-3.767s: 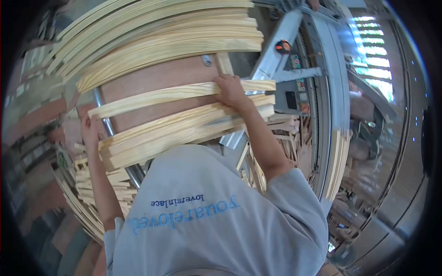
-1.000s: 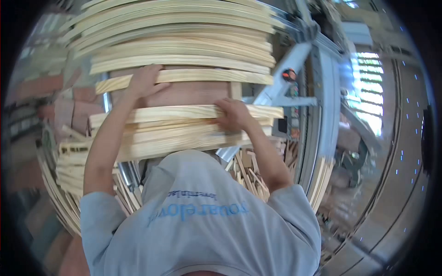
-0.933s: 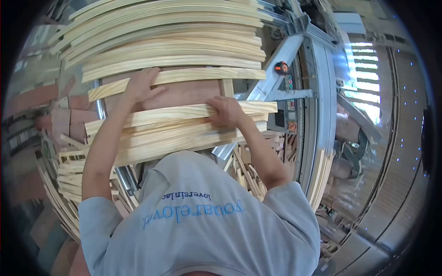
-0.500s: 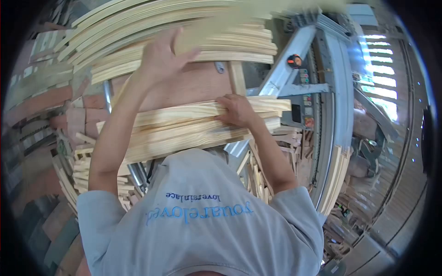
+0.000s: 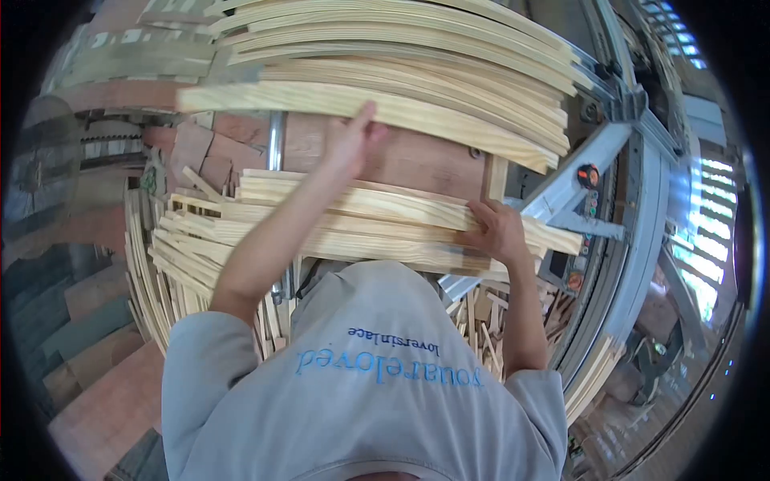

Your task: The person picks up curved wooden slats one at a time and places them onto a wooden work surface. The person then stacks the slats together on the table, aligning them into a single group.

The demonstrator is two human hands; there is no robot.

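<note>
A near stack of pale wood strips (image 5: 361,232) lies across a brown board (image 5: 417,160) in front of my chest. My right hand (image 5: 497,230) rests on the stack's right end, with its fingers curled over the top strip. A far pile of long wood strips (image 5: 417,72) fills the top of the view. My left hand (image 5: 349,144) is stretched out over the board. Its fingers are spread and its thumb touches the underside of the front strip (image 5: 321,100) of that far pile, which looks blurred.
A grey metal machine frame (image 5: 609,160) with an orange knob (image 5: 588,175) and a button panel stands to the right. Loose strips and offcuts (image 5: 168,264) are heaped at the left and below the board. A metal tube (image 5: 277,144) runs under the board.
My left hand lifted a single strip off the board and pushed it up against the far pile. My right hand stayed on the near stack. The view has swung left.
</note>
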